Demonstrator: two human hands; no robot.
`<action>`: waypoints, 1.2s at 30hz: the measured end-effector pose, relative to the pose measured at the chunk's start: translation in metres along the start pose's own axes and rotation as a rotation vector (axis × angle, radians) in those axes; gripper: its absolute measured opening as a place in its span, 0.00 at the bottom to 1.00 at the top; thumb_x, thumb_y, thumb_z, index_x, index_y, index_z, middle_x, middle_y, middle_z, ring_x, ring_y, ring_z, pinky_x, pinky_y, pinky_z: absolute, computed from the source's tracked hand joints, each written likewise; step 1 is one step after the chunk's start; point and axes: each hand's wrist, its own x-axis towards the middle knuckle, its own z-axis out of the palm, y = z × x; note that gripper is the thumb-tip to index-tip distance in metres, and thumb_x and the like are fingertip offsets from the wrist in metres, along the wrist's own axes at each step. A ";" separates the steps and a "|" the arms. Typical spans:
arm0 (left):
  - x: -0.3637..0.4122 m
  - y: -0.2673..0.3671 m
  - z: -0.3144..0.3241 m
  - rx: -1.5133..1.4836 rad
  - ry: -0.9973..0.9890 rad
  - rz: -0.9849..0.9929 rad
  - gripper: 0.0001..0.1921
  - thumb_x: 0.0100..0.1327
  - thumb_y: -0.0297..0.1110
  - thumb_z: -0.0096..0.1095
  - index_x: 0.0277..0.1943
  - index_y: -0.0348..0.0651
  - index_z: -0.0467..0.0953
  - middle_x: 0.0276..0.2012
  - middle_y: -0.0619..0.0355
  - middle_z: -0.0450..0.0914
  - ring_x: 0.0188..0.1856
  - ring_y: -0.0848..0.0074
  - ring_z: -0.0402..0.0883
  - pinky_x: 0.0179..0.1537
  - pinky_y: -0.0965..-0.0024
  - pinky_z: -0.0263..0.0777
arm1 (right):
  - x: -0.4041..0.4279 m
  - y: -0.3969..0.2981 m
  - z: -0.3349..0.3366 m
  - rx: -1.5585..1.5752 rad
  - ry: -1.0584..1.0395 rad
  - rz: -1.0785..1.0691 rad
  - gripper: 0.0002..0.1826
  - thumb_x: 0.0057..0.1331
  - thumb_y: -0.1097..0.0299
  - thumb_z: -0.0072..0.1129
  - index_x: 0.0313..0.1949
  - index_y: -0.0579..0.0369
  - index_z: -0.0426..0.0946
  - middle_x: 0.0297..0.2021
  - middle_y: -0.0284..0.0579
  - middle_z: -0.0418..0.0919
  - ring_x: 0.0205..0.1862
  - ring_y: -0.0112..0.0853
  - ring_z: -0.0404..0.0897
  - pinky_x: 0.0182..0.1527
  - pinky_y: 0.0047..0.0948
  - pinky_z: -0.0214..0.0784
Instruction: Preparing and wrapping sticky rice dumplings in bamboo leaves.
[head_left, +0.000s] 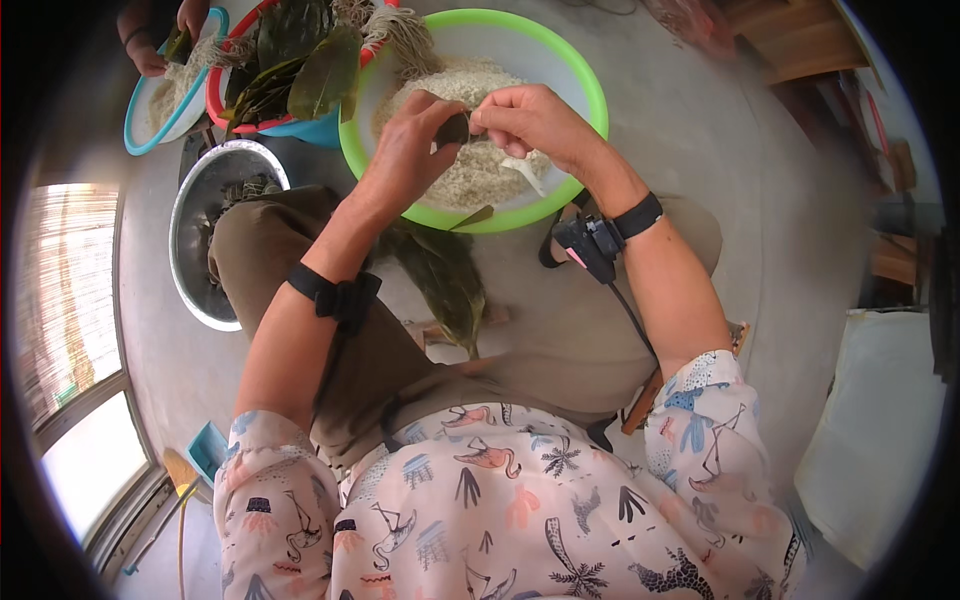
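Note:
Above a green-rimmed basin (596, 90) of raw rice (469, 176), my left hand (409, 146) grips a small dark leaf-wrapped bundle (452, 130). Its palm and fingers hide part of the bundle. My right hand (536, 124) is close beside it, thumb and forefinger pinched on what looks like a thin string (470, 124) at the bundle's right edge. Below the right hand, a white spoon (531, 176) rests on the rice. A hank of string (405, 37) hangs over the basin's far left rim. Long green leaves (442, 274) lie at the near rim, between my knees.
A red-rimmed basin (214, 97) at the upper left bears broad leaves (322, 71). Beyond it, another person's hands (146, 56) hold a leaf over a blue-rimmed basin (139, 135). Wrapped bundles (251, 187) sit in a metal basin (180, 262) by my left knee.

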 end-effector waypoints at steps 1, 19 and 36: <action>-0.001 0.001 0.000 0.002 0.006 0.042 0.21 0.51 0.22 0.68 0.50 0.39 0.78 0.41 0.52 0.76 0.40 0.64 0.80 0.42 0.66 0.76 | 0.000 0.000 0.000 0.029 -0.016 0.028 0.09 0.63 0.64 0.58 0.31 0.58 0.80 0.18 0.29 0.71 0.18 0.17 0.65 0.21 0.16 0.55; -0.043 0.019 -0.009 0.083 0.220 -0.142 0.20 0.49 0.26 0.70 0.45 0.38 0.71 0.39 0.47 0.74 0.42 0.52 0.77 0.42 0.59 0.72 | -0.006 0.000 -0.013 0.093 0.116 -0.125 0.18 0.70 0.54 0.55 0.38 0.58 0.78 0.30 0.36 0.80 0.28 0.22 0.80 0.32 0.16 0.67; -0.041 0.025 0.010 0.087 0.343 -0.375 0.21 0.49 0.36 0.73 0.39 0.36 0.68 0.32 0.48 0.74 0.35 0.55 0.76 0.38 0.59 0.71 | 0.017 0.022 0.054 0.062 0.187 -0.150 0.06 0.62 0.68 0.59 0.31 0.58 0.78 0.25 0.32 0.78 0.23 0.18 0.74 0.27 0.21 0.67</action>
